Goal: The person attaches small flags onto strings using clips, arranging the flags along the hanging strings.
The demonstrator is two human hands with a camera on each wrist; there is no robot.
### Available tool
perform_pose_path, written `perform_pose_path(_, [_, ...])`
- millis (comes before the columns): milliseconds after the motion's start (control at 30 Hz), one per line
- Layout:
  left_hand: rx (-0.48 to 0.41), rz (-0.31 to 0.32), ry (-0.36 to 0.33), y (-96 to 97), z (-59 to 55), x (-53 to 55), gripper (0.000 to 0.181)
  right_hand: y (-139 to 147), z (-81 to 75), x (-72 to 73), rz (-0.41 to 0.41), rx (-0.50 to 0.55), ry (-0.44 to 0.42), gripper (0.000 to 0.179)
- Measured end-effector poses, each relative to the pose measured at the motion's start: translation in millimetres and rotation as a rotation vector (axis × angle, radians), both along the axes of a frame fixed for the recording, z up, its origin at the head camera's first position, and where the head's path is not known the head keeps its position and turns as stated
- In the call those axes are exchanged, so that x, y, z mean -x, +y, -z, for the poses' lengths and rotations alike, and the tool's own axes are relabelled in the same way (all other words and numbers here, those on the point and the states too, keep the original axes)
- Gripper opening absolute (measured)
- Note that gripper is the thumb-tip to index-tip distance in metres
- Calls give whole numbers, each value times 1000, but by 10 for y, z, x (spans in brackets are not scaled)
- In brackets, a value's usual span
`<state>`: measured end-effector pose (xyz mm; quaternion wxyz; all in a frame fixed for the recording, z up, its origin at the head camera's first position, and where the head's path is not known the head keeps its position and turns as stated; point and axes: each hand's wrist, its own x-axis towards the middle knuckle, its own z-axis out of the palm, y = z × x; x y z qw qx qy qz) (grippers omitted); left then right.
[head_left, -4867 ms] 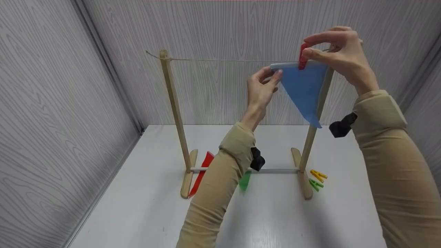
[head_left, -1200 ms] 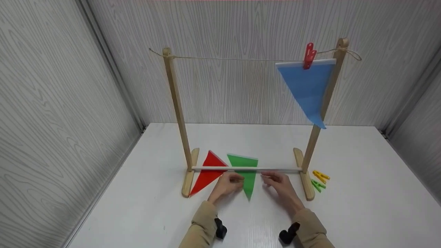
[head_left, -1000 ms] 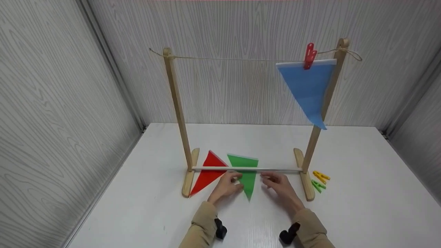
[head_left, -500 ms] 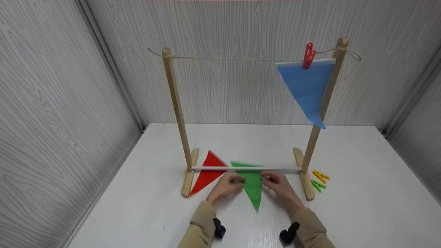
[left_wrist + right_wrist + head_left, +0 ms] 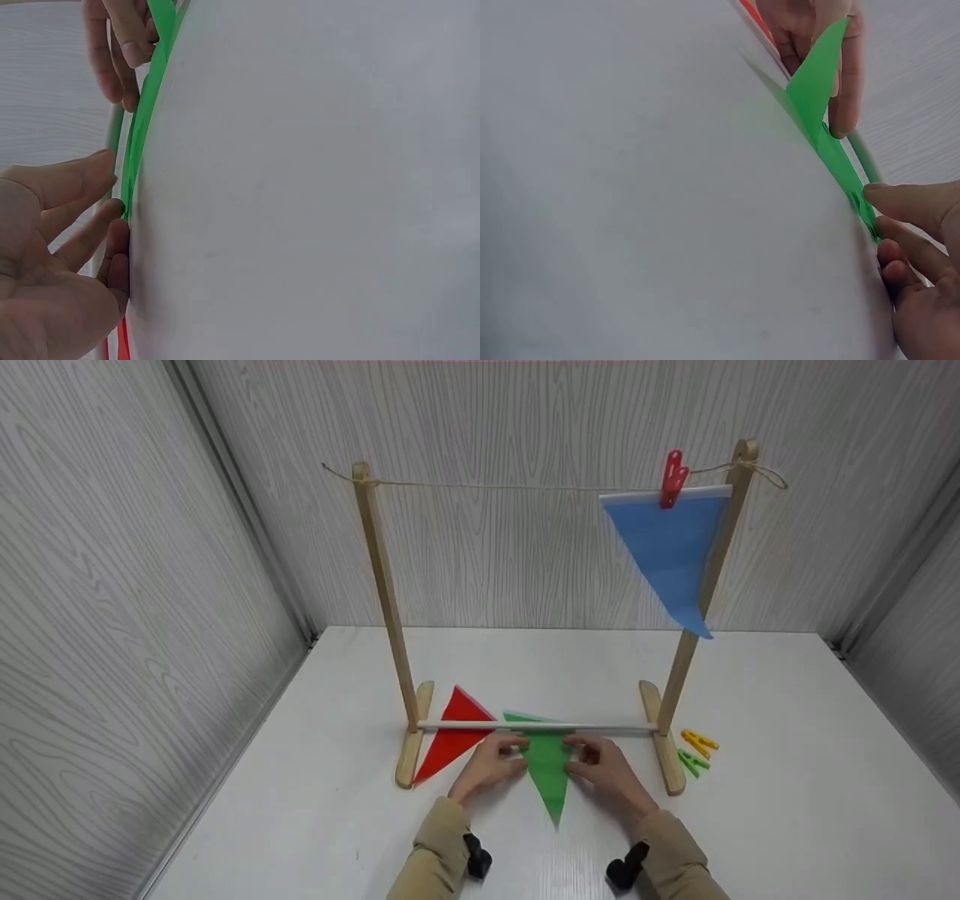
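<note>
A green pennant [image 5: 549, 769] with a pale top strip lies flat on the table, partly under the stand's lower bar. My left hand [image 5: 491, 765] rests at its left edge, thumb and forefinger apart with the tips touching it. My right hand [image 5: 606, 769] lies at the opposite edge, fingertips on the cloth, thumb and fingers likewise apart. In the right wrist view the pennant [image 5: 817, 82] is seen edge-on, one part raised. A red pennant [image 5: 450, 742] lies left of my left hand. A blue pennant [image 5: 667, 551] hangs from the string under a red clothespin [image 5: 673, 480].
The wooden stand has a left post [image 5: 385, 592], a right post [image 5: 716, 562] and a white lower bar [image 5: 607, 727]. A string [image 5: 487, 486] runs between the post tops. Yellow [image 5: 700, 742] and green [image 5: 692, 763] clothespins lie right of the stand's right foot [image 5: 667, 765].
The blue pennant hangs clipped, released by both hands, which came down to the table. The green pennant slid right and towards me; my right hand has shifted slightly left onto it.
</note>
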<state>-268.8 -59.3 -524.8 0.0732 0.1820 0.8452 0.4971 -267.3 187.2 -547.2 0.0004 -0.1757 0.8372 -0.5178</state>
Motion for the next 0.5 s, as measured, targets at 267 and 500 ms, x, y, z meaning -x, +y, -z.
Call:
perform_pose_path(267, [14, -2, 6, 10, 5, -3, 37, -59, 5, -37, 54, -50, -1, 44])
perform_pose_path(500, [11, 4, 39, 8, 2, 5, 35, -74, -1, -25, 74, -47, -23, 40])
